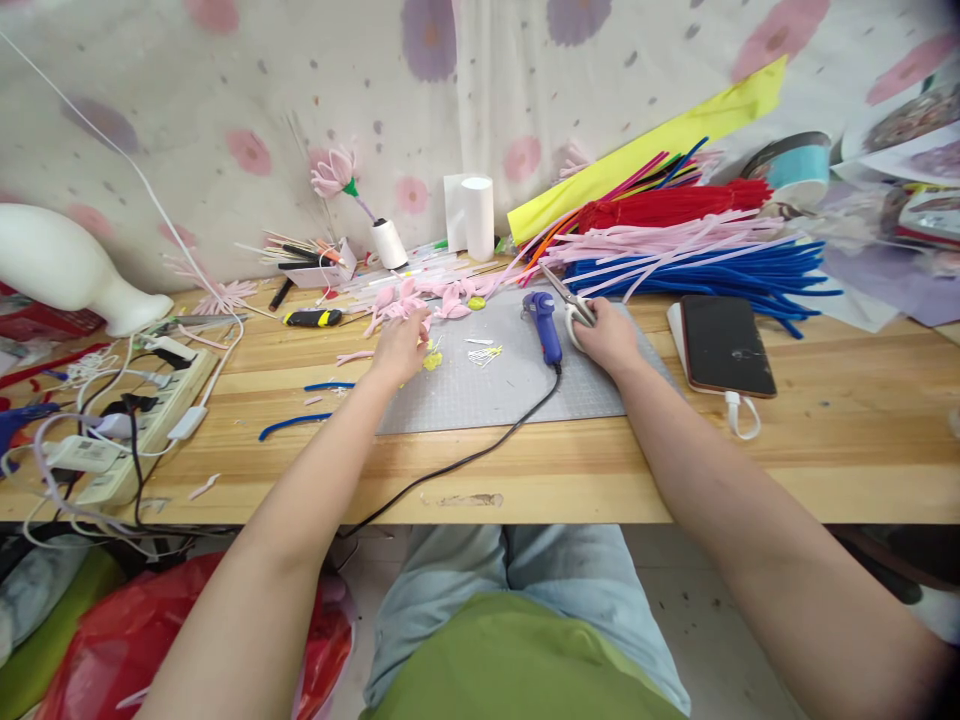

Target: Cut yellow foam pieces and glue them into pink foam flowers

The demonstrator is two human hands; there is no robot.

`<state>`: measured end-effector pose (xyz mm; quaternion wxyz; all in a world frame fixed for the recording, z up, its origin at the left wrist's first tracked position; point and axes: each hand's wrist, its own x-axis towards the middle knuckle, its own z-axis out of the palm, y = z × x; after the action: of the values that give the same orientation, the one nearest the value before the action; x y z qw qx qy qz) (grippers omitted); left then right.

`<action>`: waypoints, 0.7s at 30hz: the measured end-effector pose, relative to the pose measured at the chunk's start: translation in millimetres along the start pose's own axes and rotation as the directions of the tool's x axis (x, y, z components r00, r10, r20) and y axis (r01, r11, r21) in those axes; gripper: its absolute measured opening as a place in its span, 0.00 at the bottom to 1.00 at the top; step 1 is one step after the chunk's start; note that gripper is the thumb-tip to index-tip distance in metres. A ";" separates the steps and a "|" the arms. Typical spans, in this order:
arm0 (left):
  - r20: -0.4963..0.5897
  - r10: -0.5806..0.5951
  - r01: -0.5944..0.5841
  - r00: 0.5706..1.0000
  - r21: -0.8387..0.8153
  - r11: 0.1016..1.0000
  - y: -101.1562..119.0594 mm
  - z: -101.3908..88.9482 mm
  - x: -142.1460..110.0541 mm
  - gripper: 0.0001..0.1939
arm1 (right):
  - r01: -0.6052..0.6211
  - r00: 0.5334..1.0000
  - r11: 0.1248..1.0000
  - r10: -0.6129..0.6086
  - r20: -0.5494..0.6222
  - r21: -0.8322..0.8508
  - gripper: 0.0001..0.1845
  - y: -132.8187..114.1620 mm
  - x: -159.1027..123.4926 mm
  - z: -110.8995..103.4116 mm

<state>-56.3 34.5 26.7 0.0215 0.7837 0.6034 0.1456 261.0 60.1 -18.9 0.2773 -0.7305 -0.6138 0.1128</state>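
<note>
My left hand (pixel 401 348) is at the left edge of the grey cutting mat, fingers loosely bent and apart. It touches or hovers just over a group of pink fuzzy petals (pixel 452 303); its fingertips are partly hidden. Beside it lie small yellow pieces (pixel 433 360). My right hand (pixel 609 335) is closed around the white handle of a pair of scissors (pixel 573 310), whose blades point up and to the left. A blue hot glue gun (pixel 543 325) lies on the cutting mat (pixel 480 400) between my hands. White and yellow thin pieces (pixel 485 355) lie left of it.
Bundles of blue (pixel 697 275), pink and red pipe cleaners (pixel 675 207) lie at the back right. A tablet-like device (pixel 727 345) is on the right. A power strip (pixel 146 430) with tangled cables stands left. The glue gun's black cord (pixel 450 465) crosses the front edge.
</note>
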 end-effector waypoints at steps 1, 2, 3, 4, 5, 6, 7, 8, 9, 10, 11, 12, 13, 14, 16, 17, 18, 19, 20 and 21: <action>0.022 0.027 -0.028 0.999 0.033 0.999 1.3 1.3 3.2 0.27 | 0.002 1.000 1.000 -0.002 -0.004 0.001 0.18 0.1 -0.2 0.0; 0.052 0.059 -0.063 0.997 0.066 0.996 1.8 2.3 6.3 0.27 | 0.004 1.000 1.000 -0.004 -0.007 0.004 0.18 0.4 -0.3 0.2; 0.086 0.093 -0.101 0.992 0.097 0.990 1.7 3.0 9.2 0.26 | 0.007 1.000 1.000 -0.007 -0.011 0.007 0.18 0.7 -0.3 0.5; 0.119 0.121 -0.136 0.986 0.126 0.983 1.0 3.5 11.8 0.26 | 0.008 1.000 1.000 -0.008 -0.016 0.010 0.17 1.1 -0.3 0.8; 0.150 0.140 -0.163 0.979 0.153 0.975 0.0 3.7 14.2 0.27 | 0.009 1.000 1.000 -0.009 -0.018 0.013 0.17 1.6 -0.1 1.2; 0.181 0.154 -0.186 0.971 0.174 0.967 -0.9 3.8 16.3 0.28 | 0.011 1.000 1.000 -0.011 -0.019 0.015 0.17 2.0 0.1 1.5; 0.212 0.167 -0.209 0.963 0.191 0.959 -1.7 3.8 18.1 0.29 | 0.012 1.000 1.000 -0.012 -0.019 0.016 0.17 2.4 0.3 1.8; 0.238 0.178 -0.229 0.955 0.208 0.951 -2.1 3.8 19.7 0.29 | 0.014 1.000 1.000 -0.013 -0.019 0.016 0.17 2.6 0.6 2.0; 0.258 0.191 -0.250 0.947 0.223 0.942 -2.1 3.9 21.0 0.29 | 0.017 1.000 1.000 -0.017 -0.020 0.016 0.17 2.8 0.7 2.1; 0.273 0.203 -0.270 0.940 0.235 0.934 -2.0 3.9 22.1 0.28 | 0.020 1.000 1.000 -0.020 -0.021 0.015 0.17 2.9 0.8 2.1; 0.282 0.213 -0.284 0.936 0.246 0.927 -1.7 4.1 23.0 0.28 | 0.021 1.000 1.000 -0.021 -0.021 0.014 0.17 2.8 0.8 2.0; 0.284 0.218 -0.292 0.934 0.251 0.923 -1.5 4.2 23.6 0.27 | 0.021 1.000 1.000 -0.021 -0.021 0.012 0.17 2.6 0.7 1.8; 0.281 0.218 -0.291 0.934 0.250 0.923 -1.5 4.3 23.8 0.27 | 0.020 1.000 1.000 -0.020 -0.020 0.010 0.17 2.4 0.5 1.5; 0.276 0.220 -0.288 0.936 0.238 0.928 -1.8 4.4 23.8 0.27 | 0.018 1.000 1.000 -0.018 -0.017 0.009 0.17 2.1 0.3 1.2; 0.253 0.216 -0.264 0.943 0.174 0.949 -3.3 4.9 22.9 0.28 | 0.014 1.000 1.000 -0.013 -0.011 0.007 0.17 1.6 -0.1 0.6; 0.231 0.206 -0.238 0.951 0.119 0.964 -4.4 5.4 22.3 0.29 | 0.012 1.000 1.000 -0.012 -0.008 0.007 0.17 1.3 -0.2 0.4; 0.203 0.189 -0.202 0.961 0.046 0.978 -5.5 6.2 21.8 0.30 | 0.010 1.000 1.000 -0.010 -0.005 0.007 0.18 1.1 -0.4 0.2; 0.166 0.159 -0.153 0.973 -0.047 0.987 -6.7 7.3 21.6 0.31 | 0.008 1.000 1.000 -0.008 -0.001 0.007 0.18 0.8 -0.5 0.1; 0.120 0.114 -0.094 0.986 -0.162 0.982 -7.8 8.7 21.9 0.32 | 0.007 1.000 1.000 -0.007 0.002 0.007 0.18 0.6 -0.6 0.0; 0.065 0.054 -0.033 0.996 -0.294 0.955 -8.6 10.2 22.6 0.32 | 0.007 1.000 1.000 -0.007 0.004 0.007 0.18 0.3 -0.7 -0.3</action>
<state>-56.6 59.8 19.7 0.1556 0.7898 0.5566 0.2053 261.2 59.3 -18.9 0.2790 -0.7271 -0.6166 0.1152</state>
